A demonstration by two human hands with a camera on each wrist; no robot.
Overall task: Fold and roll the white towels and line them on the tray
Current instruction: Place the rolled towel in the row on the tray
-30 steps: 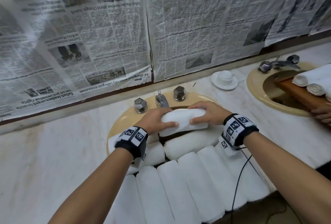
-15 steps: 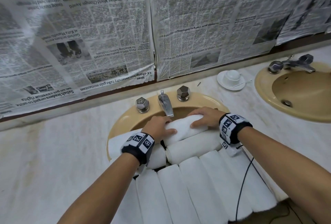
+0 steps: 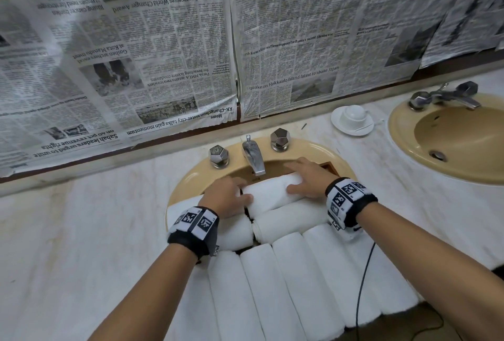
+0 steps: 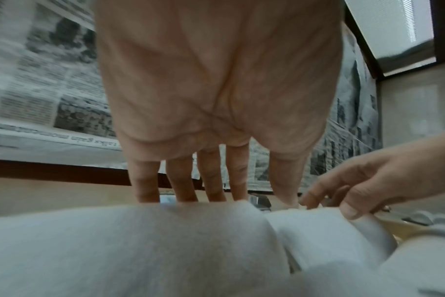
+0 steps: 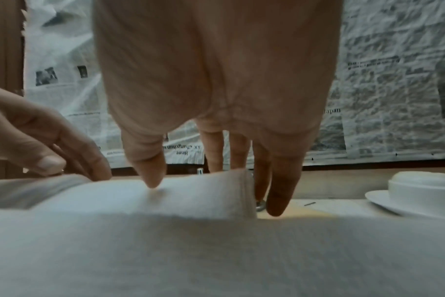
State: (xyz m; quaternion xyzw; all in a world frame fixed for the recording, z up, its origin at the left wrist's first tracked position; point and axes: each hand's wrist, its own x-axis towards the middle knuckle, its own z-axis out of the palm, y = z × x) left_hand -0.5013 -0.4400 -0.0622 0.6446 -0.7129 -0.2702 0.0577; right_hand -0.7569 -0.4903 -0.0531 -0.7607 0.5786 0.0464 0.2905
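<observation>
Since the earlier frame the rolled towel (image 3: 268,193) has been lowered onto the tray (image 3: 328,167) at the far end of the row, left hand (image 3: 227,198) and right hand (image 3: 308,179) each gripping an end; next, release and align it.

White rolled towels (image 3: 275,193) lie over a tan sink (image 3: 191,179); wristbands (image 3: 195,224) are black with white checker-like tags; the tabletop (image 3: 81,231) is pale veined marble.

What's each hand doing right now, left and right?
Left hand: holding the rolled towel at its left end.
Right hand: holding the same towel's right end, fingers draped over it.
</observation>
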